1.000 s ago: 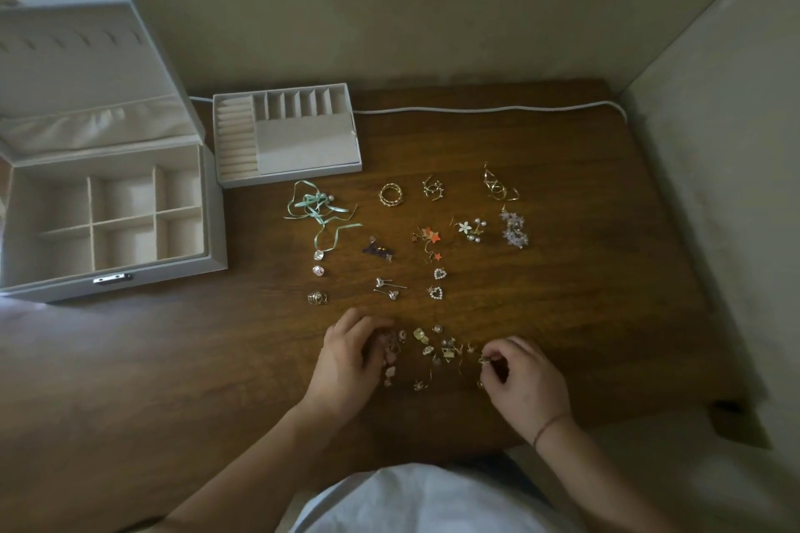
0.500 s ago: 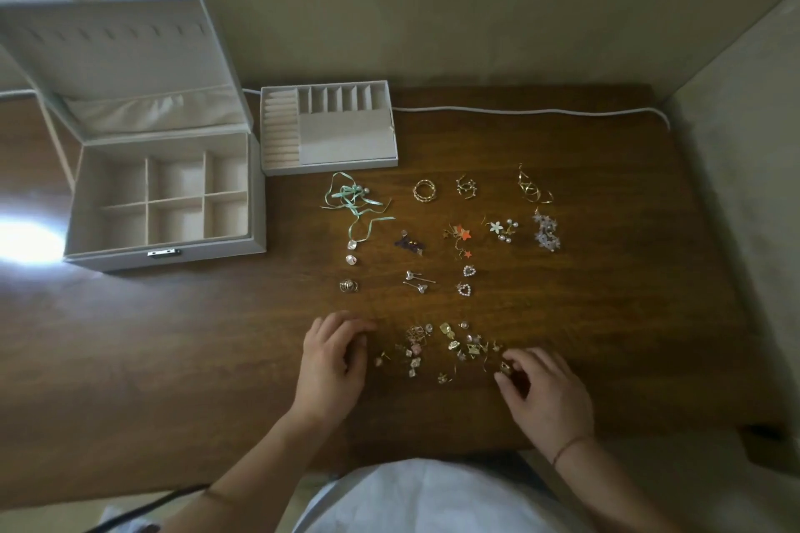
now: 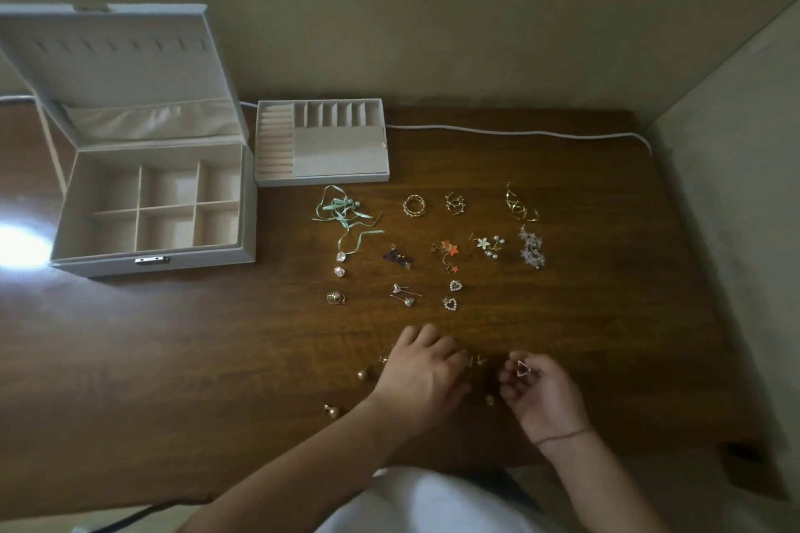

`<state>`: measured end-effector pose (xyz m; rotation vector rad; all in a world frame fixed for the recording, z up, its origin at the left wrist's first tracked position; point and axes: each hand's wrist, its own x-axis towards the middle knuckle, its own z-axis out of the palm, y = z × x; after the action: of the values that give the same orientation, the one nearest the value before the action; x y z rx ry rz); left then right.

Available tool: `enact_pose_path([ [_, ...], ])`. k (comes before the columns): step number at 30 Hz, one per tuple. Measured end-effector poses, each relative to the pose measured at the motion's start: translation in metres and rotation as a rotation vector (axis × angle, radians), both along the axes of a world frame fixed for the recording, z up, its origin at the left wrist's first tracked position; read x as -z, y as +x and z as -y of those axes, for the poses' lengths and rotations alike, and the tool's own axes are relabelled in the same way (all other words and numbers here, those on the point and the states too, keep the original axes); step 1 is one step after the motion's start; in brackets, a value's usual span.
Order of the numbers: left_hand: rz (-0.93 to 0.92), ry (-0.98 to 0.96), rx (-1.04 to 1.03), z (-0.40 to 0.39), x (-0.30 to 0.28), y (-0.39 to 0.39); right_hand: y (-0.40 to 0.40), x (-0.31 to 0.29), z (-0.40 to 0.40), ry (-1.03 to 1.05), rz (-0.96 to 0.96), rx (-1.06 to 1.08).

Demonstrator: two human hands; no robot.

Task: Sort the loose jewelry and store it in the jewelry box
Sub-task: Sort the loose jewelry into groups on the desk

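one small triangular earring (image 3: 522, 367), seemingly silver, pinched in right hand (image 3: 541, 392); left hand (image 3: 422, 376) flat, relaxed.

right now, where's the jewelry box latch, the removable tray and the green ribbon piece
jewelry box latch (image 3: 151, 260): head view, on the metal clasp at the box's front wall
removable tray (image 3: 342, 151): head view, on its flat padded section
green ribbon piece (image 3: 342, 208): head view, on the knotted loops
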<state>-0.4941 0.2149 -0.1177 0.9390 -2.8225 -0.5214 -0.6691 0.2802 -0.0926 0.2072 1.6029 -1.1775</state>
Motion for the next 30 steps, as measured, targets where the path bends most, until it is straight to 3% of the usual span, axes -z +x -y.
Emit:
enact_pose_path([
  [4,0.151,0.056,-0.035,0.001,-0.004,-0.015,-0.005,-0.002,-0.001,0.046,0.07,-0.031],
  [9,0.095,-0.041,-0.027,-0.003,0.008,-0.017,-0.011,-0.003,0.0,0.082,-0.031,-0.202],
  [13,0.079,0.023,-0.116,-0.011,0.005,-0.022,-0.009,-0.008,0.002,0.065,-0.034,-0.314],
  [20,-0.216,0.154,-0.309,-0.017,0.002,-0.038,-0.003,-0.001,0.01,-0.021,-0.039,-0.391],
  [25,-0.334,0.122,-0.215,-0.017,-0.006,-0.045,-0.007,-0.008,0.011,-0.071,0.168,-0.351],
  [30,-0.379,0.134,-0.143,-0.004,-0.002,-0.042,-0.027,0.0,0.007,-0.076,0.228,-0.364],
])
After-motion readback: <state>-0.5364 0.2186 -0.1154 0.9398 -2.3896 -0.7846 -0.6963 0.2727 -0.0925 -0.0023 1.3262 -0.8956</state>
